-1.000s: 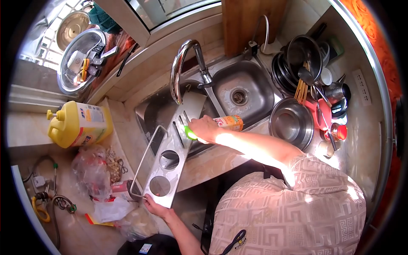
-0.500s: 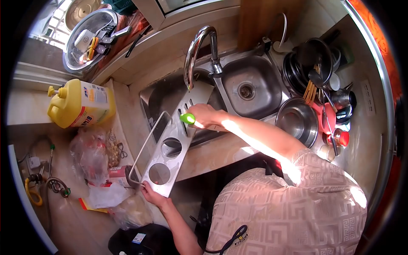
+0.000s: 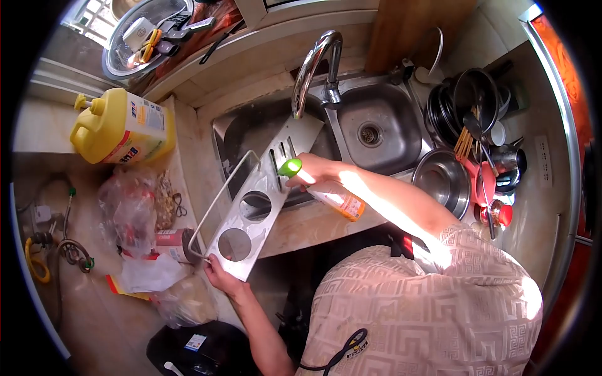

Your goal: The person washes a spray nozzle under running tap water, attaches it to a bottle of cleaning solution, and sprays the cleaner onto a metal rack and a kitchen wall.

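Note:
My left hand (image 3: 224,277) is closed on the lower end of a metal rack (image 3: 256,229) with two round holes, several slots and a bent wire rail along its side. The rack slants across the left sink basin (image 3: 237,116), its far end beneath the faucet (image 3: 304,75). My right hand (image 3: 313,170) grips the neck of a spray bottle (image 3: 346,203) with a green head and an orange label. The green nozzle points left over the slotted part of the rack. Wet or foamy patches show around the round holes.
To the left stand a yellow jug (image 3: 125,128) and plastic bags (image 3: 128,203). Right of the sink are a steel bowl (image 3: 442,182), stacked pans (image 3: 473,94) and a red-lidded jar (image 3: 501,214). A basket of utensils (image 3: 147,41) sits on the sill.
The camera view has shifted slightly. The spray bottle's body, mostly hidden before, now shows below my right forearm as the bottle has tilted. My left hand keeps its hold on the rack.

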Demonstrator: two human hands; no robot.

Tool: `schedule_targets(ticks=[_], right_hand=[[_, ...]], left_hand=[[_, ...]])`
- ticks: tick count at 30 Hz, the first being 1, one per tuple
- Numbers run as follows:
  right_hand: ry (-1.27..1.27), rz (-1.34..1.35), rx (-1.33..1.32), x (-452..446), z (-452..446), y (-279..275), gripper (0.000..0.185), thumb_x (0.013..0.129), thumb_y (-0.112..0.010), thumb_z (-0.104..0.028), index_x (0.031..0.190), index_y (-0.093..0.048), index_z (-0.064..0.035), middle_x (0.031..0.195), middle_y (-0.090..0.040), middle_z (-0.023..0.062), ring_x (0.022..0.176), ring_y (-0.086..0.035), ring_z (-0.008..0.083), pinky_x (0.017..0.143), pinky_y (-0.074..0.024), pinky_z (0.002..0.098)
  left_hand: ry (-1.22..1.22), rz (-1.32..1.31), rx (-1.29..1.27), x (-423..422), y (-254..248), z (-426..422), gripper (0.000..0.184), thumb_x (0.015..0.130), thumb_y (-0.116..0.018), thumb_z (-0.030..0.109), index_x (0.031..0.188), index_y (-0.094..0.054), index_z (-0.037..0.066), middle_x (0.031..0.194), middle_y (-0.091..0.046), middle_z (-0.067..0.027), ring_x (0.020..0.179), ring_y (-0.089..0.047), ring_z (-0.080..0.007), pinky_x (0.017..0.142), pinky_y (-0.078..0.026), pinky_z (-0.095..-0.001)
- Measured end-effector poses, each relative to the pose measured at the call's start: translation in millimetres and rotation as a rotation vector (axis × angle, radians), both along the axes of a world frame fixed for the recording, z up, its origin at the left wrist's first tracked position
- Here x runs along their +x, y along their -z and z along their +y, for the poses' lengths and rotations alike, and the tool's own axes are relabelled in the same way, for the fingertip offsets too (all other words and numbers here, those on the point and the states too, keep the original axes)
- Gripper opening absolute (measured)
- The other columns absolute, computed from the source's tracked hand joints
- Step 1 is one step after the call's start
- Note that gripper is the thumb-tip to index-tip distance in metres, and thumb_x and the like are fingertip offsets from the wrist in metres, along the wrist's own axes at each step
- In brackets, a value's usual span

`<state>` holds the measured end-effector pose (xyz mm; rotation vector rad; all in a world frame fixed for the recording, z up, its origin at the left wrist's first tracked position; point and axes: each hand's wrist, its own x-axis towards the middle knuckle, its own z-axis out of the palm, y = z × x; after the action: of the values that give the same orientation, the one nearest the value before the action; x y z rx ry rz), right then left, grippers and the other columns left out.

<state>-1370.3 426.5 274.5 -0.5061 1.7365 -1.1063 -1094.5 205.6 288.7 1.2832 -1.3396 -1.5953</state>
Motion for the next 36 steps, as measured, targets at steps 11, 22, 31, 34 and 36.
schedule_targets(ticks=[11, 22, 31, 34, 36], right_hand=[[-0.094, 0.438, -0.056, 23.0, 0.5, 30.5, 0.023, 0.078, -0.065, -0.022, 0.092, -0.066, -0.0042, 0.077, -0.067, 0.0142, 0.067, -0.065, 0.0256, 0.063, -0.0502, 0.0368], [0.019, 0.436, 0.148, -1.4, -11.2, 33.9, 0.027, 0.072, -0.068, -0.028, 0.087, -0.067, -0.0060, 0.072, -0.066, 0.0157, 0.069, -0.065, 0.0346, 0.068, -0.0511, 0.0405], [0.297, 0.203, -0.016, -23.8, -20.3, 42.8, 0.027, 0.073, -0.072, -0.028, 0.086, -0.069, -0.0049, 0.073, -0.069, 0.0134, 0.071, -0.068, 0.0303, 0.068, -0.0515, 0.0383], [0.172, 0.340, 0.084, -28.4, -20.4, 43.9, 0.025, 0.072, -0.073, -0.026, 0.087, -0.069, -0.0054, 0.074, -0.069, 0.0120, 0.070, -0.069, 0.0270, 0.068, -0.0520, 0.0377], [0.075, 0.341, 0.111, -28.9, -21.4, 34.0, 0.024, 0.072, -0.072, -0.024, 0.087, -0.069, -0.0058, 0.075, -0.069, 0.0118, 0.071, -0.069, 0.0263, 0.069, -0.0522, 0.0376]], left_hand=[[0.003, -0.008, 0.007, -1.1, -2.4, 1.5, 0.026, 0.095, -0.058, 0.025, 0.103, -0.055, 0.001, 0.090, -0.060, -0.0090, 0.075, -0.060, -0.0181, 0.064, -0.051, -0.0315], [0.003, -0.001, 0.037, 1.9, 0.0, -2.2, 0.026, 0.095, -0.057, 0.021, 0.108, -0.053, -0.001, 0.096, -0.061, -0.0115, 0.080, -0.061, -0.0196, 0.065, -0.051, -0.0307], [-0.024, 0.000, -0.003, -0.6, 1.9, -0.4, 0.025, 0.095, -0.057, 0.025, 0.102, -0.054, 0.001, 0.081, -0.059, -0.0097, 0.070, -0.060, -0.0188, 0.059, -0.049, -0.0324], [0.012, 0.005, 0.031, 2.5, 0.8, -1.7, 0.025, 0.095, -0.057, 0.021, 0.108, -0.054, 0.000, 0.097, -0.061, -0.0111, 0.079, -0.061, -0.0198, 0.065, -0.050, -0.0313], [-0.001, 0.010, 0.018, 2.9, 4.3, -3.2, 0.025, 0.095, -0.057, 0.023, 0.105, -0.054, 0.000, 0.090, -0.060, -0.0106, 0.075, -0.061, -0.0194, 0.063, -0.050, -0.0320]])
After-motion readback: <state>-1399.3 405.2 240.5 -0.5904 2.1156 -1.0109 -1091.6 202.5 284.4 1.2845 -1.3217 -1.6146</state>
